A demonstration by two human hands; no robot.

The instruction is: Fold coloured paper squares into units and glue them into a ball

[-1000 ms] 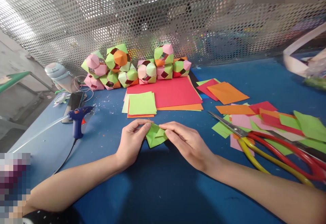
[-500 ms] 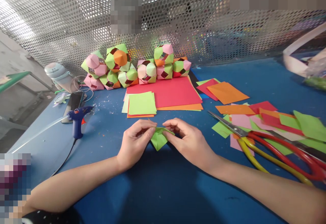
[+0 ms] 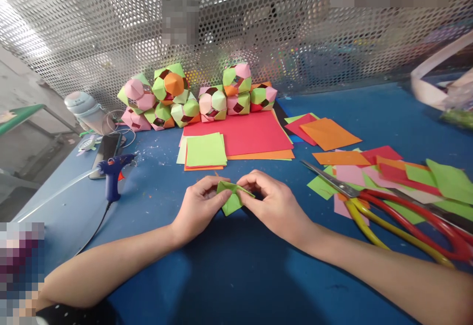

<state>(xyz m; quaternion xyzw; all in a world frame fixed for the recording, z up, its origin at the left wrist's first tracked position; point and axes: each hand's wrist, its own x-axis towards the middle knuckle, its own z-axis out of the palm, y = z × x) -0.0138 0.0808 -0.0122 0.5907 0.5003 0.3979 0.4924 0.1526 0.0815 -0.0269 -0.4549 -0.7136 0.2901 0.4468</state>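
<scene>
A small folded piece of green paper is held up between my two hands over the middle of the blue table. My left hand pinches its left side, with the thumb on the near face. On the other side, my right hand is closed on the paper's right corner, thumb and fingers together. Some fingertips are hidden behind the paper. Just beyond the hands lies a small stack of square sheets, a light green one on top.
Folded paper balls stand along the mesh panel, behind large red sheets. To the left are a blue glue gun, a phone and a bottle. Scissors lie over paper scraps at right.
My left thumb and fingers have shifted slightly on the green paper, which has turned a little and shows more of its upper left edge. My right hand has barely moved.
</scene>
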